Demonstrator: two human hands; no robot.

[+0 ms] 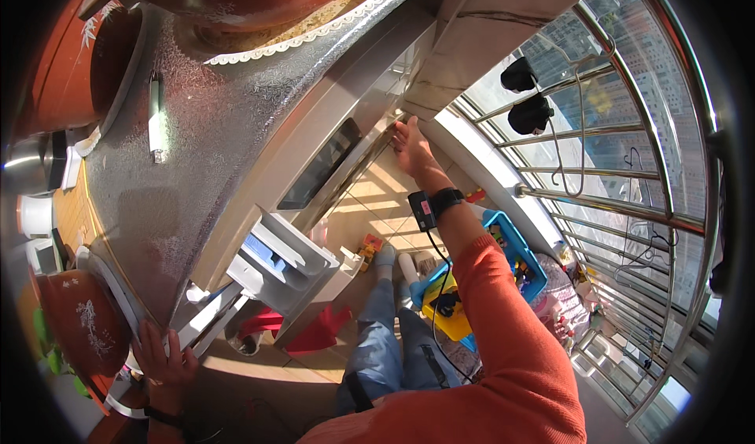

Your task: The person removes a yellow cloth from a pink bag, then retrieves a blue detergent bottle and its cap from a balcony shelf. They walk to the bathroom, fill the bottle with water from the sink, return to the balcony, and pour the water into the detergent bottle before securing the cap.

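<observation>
My left hand [164,358] rests at the corner of a counter with a silver embossed cover [194,208], fingers spread and holding nothing visible. Beside it, a pulled-out drawer [295,267] with grey-white dividers holds a blue item [262,250]. My right arm reaches down to the far end of the cabinet front [330,125], near the wall. There my right hand [411,149] has its fingers loosely bent and thumb apart, next to the cabinet's lower edge; whether the fingertips touch it is unclear. A dark glass panel [321,164] is set into the front.
Terracotta-coloured planters [82,320] and a pen [156,125] stand or lie on the counter. Below are a blue bin of toys [534,279], a yellow container [446,308], a red plastic stool [321,329] and a toy vehicle [370,249]. Metal window railings [613,208] with hangers line the right.
</observation>
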